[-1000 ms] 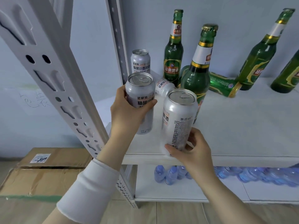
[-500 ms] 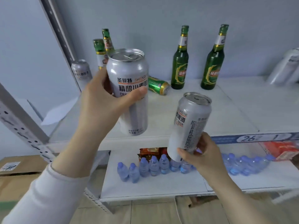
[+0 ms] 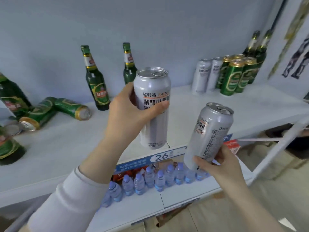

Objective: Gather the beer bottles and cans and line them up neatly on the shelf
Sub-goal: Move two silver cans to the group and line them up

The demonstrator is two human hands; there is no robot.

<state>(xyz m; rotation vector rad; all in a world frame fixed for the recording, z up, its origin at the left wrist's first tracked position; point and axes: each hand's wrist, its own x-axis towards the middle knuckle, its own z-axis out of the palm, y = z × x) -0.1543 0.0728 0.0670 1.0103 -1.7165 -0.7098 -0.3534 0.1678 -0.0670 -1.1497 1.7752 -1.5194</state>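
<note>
My left hand [image 3: 128, 114] grips an upright silver beer can [image 3: 153, 118] above the white shelf [image 3: 66, 148]. My right hand [image 3: 220, 164] holds a second silver can [image 3: 209, 136] by its lower end, tilted, out past the shelf's front edge. At the back right stand two silver cans [image 3: 203, 74], several green cans [image 3: 234, 77] and green bottles [image 3: 255, 47] in a tidy group. Two green bottles [image 3: 96, 81] stand at the back middle. Green cans [image 3: 71, 108] lie on their sides at the left beside more green bottles [image 3: 11, 97].
A lower shelf [image 3: 175, 196] holds a row of small water bottles [image 3: 147, 180] and red packets. A blue price strip [image 3: 150, 159] marked 26 runs along the upper shelf's front edge. A white shelf post [image 3: 282, 144] slants at the right. Bare shelf surface lies between the groups.
My view has swung right along the shelf, bringing the tidy group at the back right into sight. Both hands carry their cans to the right; the left post has left the view.
</note>
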